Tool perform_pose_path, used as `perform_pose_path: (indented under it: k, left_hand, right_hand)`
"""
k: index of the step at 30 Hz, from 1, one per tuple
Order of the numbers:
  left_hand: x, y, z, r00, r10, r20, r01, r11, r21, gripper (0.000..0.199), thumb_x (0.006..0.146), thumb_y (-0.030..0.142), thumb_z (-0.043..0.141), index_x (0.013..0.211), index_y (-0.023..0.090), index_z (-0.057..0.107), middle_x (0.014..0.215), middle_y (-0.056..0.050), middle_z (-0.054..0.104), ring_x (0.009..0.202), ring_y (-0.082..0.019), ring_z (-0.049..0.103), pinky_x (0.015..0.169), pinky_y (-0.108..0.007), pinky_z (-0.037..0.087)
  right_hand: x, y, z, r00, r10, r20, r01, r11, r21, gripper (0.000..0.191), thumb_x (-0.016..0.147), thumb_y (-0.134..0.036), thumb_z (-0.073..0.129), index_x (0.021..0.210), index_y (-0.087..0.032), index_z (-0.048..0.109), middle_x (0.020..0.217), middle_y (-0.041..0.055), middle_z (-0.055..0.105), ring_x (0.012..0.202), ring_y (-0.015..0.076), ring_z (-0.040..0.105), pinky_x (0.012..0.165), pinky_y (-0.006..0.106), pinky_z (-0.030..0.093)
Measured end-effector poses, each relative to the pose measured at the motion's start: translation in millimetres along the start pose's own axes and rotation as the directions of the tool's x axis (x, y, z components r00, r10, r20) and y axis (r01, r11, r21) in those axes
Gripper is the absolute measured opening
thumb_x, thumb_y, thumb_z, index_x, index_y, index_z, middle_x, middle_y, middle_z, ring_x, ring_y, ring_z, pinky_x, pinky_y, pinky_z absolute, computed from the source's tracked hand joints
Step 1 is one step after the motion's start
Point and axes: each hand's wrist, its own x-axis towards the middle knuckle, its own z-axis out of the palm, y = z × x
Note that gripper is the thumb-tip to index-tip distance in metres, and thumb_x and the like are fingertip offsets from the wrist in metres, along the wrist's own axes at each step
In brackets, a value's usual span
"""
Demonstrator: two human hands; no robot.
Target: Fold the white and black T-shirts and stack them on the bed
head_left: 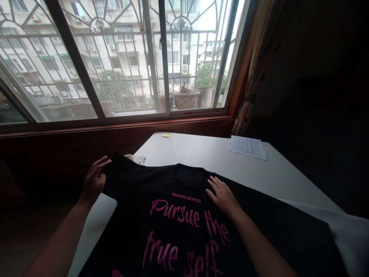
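Observation:
A black T-shirt (161,181) lies spread on the white table, its collar toward the window. Pink lettering on its front reads "UNCOMPLICATED" and "Pursue the true self". At the cuff of the left sleeve, my left hand (94,181) touches the fabric edge with fingers stretched out and thumb apart. My right hand (224,196) rests flat on the shirt just below the collar, its fingers spread over the cloth. The other sleeve reaches out to the right. The shirt's lower part runs out of the picture.
Printed papers (248,147) lie on the white table (196,148) at the far right, and a small yellow note (165,135) near its far edge. A whitish crumpled item (137,159) shows behind the left sleeve. Pale cloth (350,234) lies at right. A barred window (127,57) stands beyond.

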Motion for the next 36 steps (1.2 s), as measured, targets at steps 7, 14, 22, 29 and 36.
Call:
perform_pose_path:
  k: [7,14,22,29,36]
  left_hand:
    - [-19.2,-6.7,35.4,0.988,-0.108,0.114,0.036,0.862,0.505,0.055,0.089,0.007,0.040,0.140,0.018,0.056,0.160,-0.017,0.034,0.149,-0.041,0.028,0.108,-0.063,0.044]
    - [-16.9,62.2,99.3,0.806,0.217,0.551,-0.354,0.922,0.155,0.046,0.101,0.032,0.039,0.142,0.019,0.056,0.153,-0.008,0.050,0.149,-0.026,0.034,0.123,-0.046,0.029]
    - [-6.4,106.1,180.6,0.719,-0.039,0.694,-0.190,0.949,0.250,0.070,0.103,0.059,0.024,0.158,0.015,0.031,0.166,-0.011,0.023,0.154,-0.030,0.017,0.123,-0.053,0.020]
    - [12.0,87.8,187.8,0.720,-0.062,0.691,-0.181,0.945,0.274,0.070,0.103,0.059,0.026,0.158,0.017,0.030,0.167,-0.011,0.022,0.155,-0.029,0.017,0.123,-0.051,0.020]
    - [1.9,140.1,192.6,0.792,0.051,0.609,-0.265,0.926,0.267,0.056,0.103,0.032,0.032,0.156,0.015,0.036,0.167,-0.009,0.024,0.155,-0.033,0.014,0.124,-0.057,0.011]
  right_hand:
    - [0.2,-0.9,-0.7,1.000,0.002,0.002,-0.002,1.000,-0.013,0.060,0.101,-0.049,0.037,0.149,-0.015,0.049,0.162,0.0087,0.037,0.151,0.0259,0.028,0.123,0.048,0.024]
    - [-0.1,-1.3,-1.4,1.000,0.010,0.011,-0.010,1.000,-0.007,0.061,0.100,-0.050,0.039,0.150,-0.014,0.048,0.162,0.0091,0.037,0.152,0.0266,0.028,0.124,0.047,0.023]
    - [-1.4,-2.9,-3.8,0.999,0.021,0.036,-0.020,1.000,-0.021,0.061,0.101,-0.050,0.036,0.151,-0.018,0.047,0.163,0.0080,0.034,0.152,0.0258,0.026,0.124,0.048,0.023]
    - [-6.2,-13.0,-10.1,0.990,0.117,0.082,-0.109,0.989,-0.096,0.066,0.102,-0.054,0.028,0.158,-0.020,0.035,0.167,0.0056,0.024,0.155,0.0246,0.018,0.125,0.050,0.015]
    - [-5.1,-20.8,-12.8,0.969,0.217,0.120,-0.201,0.970,-0.134,0.072,0.102,-0.058,0.024,0.160,-0.016,0.026,0.169,0.0049,0.012,0.156,0.0250,0.010,0.125,0.053,0.008]
